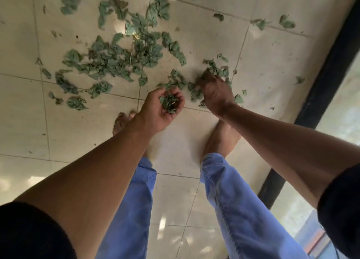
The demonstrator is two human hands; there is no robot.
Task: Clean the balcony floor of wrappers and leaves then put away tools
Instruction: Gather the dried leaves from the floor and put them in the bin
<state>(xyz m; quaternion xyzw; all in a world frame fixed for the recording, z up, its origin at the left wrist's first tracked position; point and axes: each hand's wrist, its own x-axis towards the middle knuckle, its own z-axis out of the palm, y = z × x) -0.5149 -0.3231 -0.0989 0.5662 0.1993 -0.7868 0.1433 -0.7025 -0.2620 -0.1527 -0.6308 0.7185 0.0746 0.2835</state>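
Person bent over a floor of pale beige square tiles (194, 44), seen from above; bare feet and blue trouser legs (233, 200) below the arms.

Left hand (161, 110): palm up, fingers curled into a cup round a small clump of crumpled green leaf pieces (169, 103). Hand is held above the floor, over a tile joint just ahead of the left foot.

Right hand (216, 92): palm down, blurred, fingers reaching into a little heap of green leaf scraps (216, 69) on the floor. Fingertips are among the scraps; whether they pinch any, cannot tell.

Main litter: a broad scatter of torn green leaves (120, 59) spread across the tiles ahead of both hands, densest in the middle of the floor, thinning toward the far edge. Loose single pieces lie well apart to the left and right of it.

Along the floor's right edge runs a black frame bar (331, 63), with glass beyond it.

Black sleeves at both upper arms.
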